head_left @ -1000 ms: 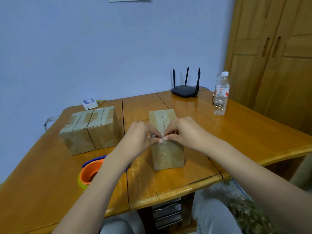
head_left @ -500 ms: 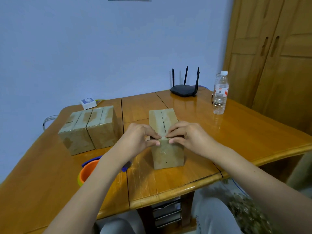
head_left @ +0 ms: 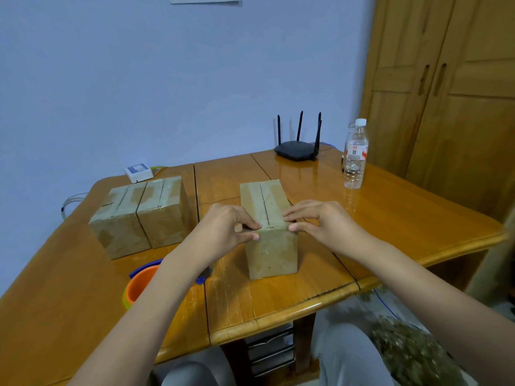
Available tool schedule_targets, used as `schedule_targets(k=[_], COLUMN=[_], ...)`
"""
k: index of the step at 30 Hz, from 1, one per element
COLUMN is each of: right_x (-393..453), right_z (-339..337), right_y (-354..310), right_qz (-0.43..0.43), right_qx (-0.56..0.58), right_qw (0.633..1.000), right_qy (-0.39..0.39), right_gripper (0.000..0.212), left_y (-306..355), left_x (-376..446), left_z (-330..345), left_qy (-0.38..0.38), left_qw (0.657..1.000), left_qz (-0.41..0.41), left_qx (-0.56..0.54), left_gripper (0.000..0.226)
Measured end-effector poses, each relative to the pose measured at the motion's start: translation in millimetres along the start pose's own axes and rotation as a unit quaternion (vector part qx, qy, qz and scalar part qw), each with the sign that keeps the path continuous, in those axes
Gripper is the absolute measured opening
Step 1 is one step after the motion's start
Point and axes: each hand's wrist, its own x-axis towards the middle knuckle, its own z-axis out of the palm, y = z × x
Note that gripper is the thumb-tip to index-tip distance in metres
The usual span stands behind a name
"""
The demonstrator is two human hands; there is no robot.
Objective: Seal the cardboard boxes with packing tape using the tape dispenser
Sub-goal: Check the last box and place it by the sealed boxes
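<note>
**Both hands at the near top edge of the middle box**

So the cardboard box [head_left: 269,229] sits mid-bench, a bit toward the near edge, long axis running away from the camera toward the router [head_left: 296,149]. Its top seam runs the same way, and it looks glossy like tape's on it.

The left hand [head_left: 223,229] has fingers and thumb curled at the near-left top corner, pinching the edge there. The right hand [head_left: 320,221] does the same at the near-right corner, fingertips on the top edge, thumb on the front face.

Two more taped boxes [head_left: 139,215] stand touching side by side to the left, seams also pointing away. The tape dispenser [head_left: 139,282], orange with a blue bit, lies on the bench [head_left: 390,213] half hidden under the left forearm.

Labels: the water bottle [head_left: 354,154] has a red and white label, too small to read. Same for the small white device [head_left: 138,171] at the back.
</note>
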Motion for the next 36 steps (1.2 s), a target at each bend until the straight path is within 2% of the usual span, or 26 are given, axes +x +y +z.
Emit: schedule_targets(k=[3, 6, 8, 9, 15, 20, 23, 27, 30, 32, 36], right_x=[-2, -9, -14, -15, -16, -12, -19, -34, -48, -50, -45], right_z=[-1, -3, -4, -3, 19, 31, 38, 47, 55, 51, 46], right_y=[-4, -7, -12, -16, -35, -41, -45, -47, -41, -38, -53], right_qz=[0.011, 0.065, 0.097, 0.109, 0.094, 0.145, 0.173, 0.234, 0.261, 0.278, 0.213], right_qx=[-0.011, 0.034, 0.02, -0.002, -0.141, -0.217, -0.171, -0.042, -0.007, -0.001, -0.024], right_qw=[1.0, 0.989, 0.972, 0.968, 0.973, 0.96, 0.965, 0.962, 0.96, 0.954, 0.961], right_qy=[0.007, 0.131, 0.214, 0.227, 0.156, 0.102, 0.1, 0.134, 0.099, 0.113, 0.177], right_gripper=[0.03, 0.023, 0.018, 0.018, 0.023, 0.028, 0.022, 0.033, 0.031, 0.037, 0.041], left_y=[0, 0, 0, 0, 1, 2, 1, 1, 0, 0, 0], left_x=[0, -2, -3, -4, -3, -4, -5, -7, -8, -8, -9], left_z=[0, 2, 4, 4, 7, 8, 9, 11, 12, 12, 12], left_qy=[-0.001, 0.003, 0.011, 0.014, 0.023, 0.03, 0.037, 0.05, 0.059, 0.058, 0.061], left_qw=[1.0, 1.0, 1.0, 1.0, 0.999, 0.999, 0.999, 0.999, 0.998, 0.998, 0.998], left_qz=[-0.006, -0.011, -0.012, -0.013, -0.013, -0.013, -0.014, -0.011, -0.008, -0.008, -0.011], left_qx=[0.005, 0.008, 0.008, 0.009, 0.018, 0.024, 0.017, 0.006, -0.002, -0.002, -0.003], left_gripper=[0.024, 0.025, 0.024, 0.024, 0.023, 0.023, 0.023, 0.024, 0.024, 0.025, 0.025])
